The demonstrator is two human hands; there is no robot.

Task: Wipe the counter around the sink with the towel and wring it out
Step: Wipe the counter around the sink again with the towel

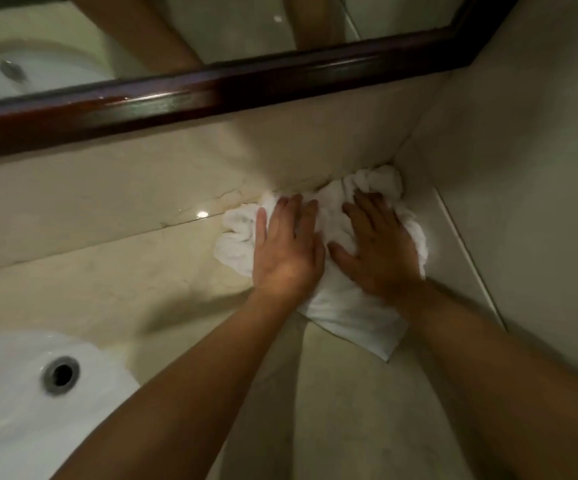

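Observation:
A crumpled white towel (343,308) lies on the beige stone counter (114,292), pushed into the back right corner where the backsplash meets the side wall. My left hand (285,252) presses palm-down on the towel's left part, fingers stretched toward the backsplash. My right hand (379,252) presses on its right part, fingers spread and digging into the bunched cloth. A flat tail of towel sticks out toward me between my forearms. The white sink (10,403) with its round metal overflow hole (60,374) sits at the lower left.
A dark wooden mirror frame (246,84) runs above the backsplash (107,199); the mirror reflects my arms and the sink. The tiled side wall (523,168) closes the counter on the right.

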